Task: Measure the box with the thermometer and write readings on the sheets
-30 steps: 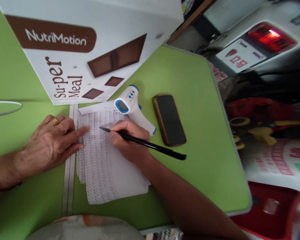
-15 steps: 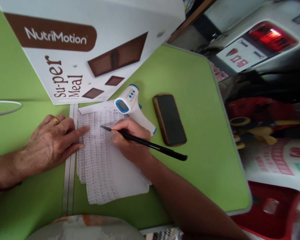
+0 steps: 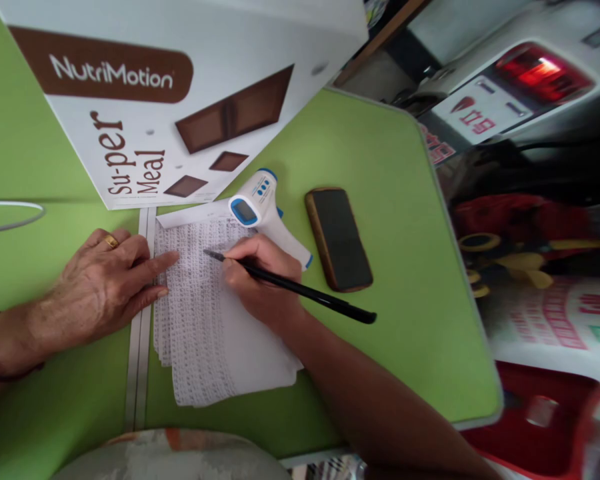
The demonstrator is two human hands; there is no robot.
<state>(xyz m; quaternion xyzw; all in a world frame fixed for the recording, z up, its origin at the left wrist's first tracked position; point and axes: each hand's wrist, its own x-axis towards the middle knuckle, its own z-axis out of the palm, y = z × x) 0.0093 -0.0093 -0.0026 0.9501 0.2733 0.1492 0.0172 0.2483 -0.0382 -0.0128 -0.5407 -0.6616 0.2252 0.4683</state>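
A black pen is pinched in my right hand, its tip at the written lines on the top sheet. The stack of paper sheets lies on the green table, filled with rows of small handwriting on its left part and blank at lower right. My left hand rests on the table at the left, index finger stretched onto the sheets' left edge, a gold ring on one finger. Just beyond my right hand, a white and blue infrared thermometer lies over the upper corner of the sheets.
A large white NutriMotion box stands behind the sheets. Right of the thermometer lies a smartphone in a brown case. A white cable curves at the left. Beyond the table's right edge are a red stool and a vehicle's tail light.
The pen tip has shifted very slightly to the right along the writing, with my right hand. My left hand, the thermometer and the phone have stayed in place.
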